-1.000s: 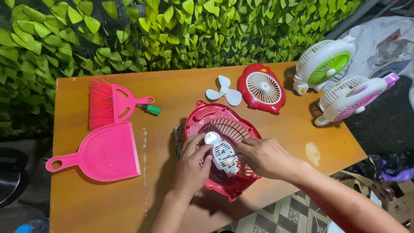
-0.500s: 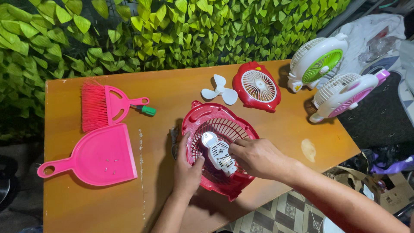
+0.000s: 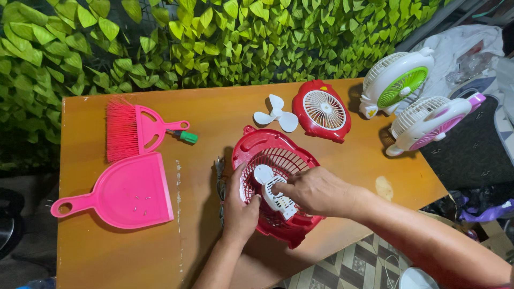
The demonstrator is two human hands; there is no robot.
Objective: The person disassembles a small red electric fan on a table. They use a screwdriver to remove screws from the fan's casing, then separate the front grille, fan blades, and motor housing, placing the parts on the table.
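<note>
A red fan housing with a grille [image 3: 267,150] lies on the orange table [image 3: 214,115]. A white motor unit [image 3: 272,191] sits at its centre. My left hand [image 3: 239,210] grips the housing's left rim, thumb up along the edge. From the right, my right hand [image 3: 316,190] holds the motor, fingers on its side. A white three-blade propeller [image 3: 277,114] lies just beyond the housing, next to a red front grille cover [image 3: 323,111].
A pink brush [image 3: 131,128], a green-handled screwdriver [image 3: 184,136] and a pink dustpan [image 3: 126,191] holding small screws lie at left. Two assembled fans, green [image 3: 399,81] and pink [image 3: 433,123], stand at the right edge. A leafy wall [image 3: 214,37] backs the table.
My left hand has left the motor and slid to the housing's left rim. My right hand has closed in over the motor. The view shifted slightly.
</note>
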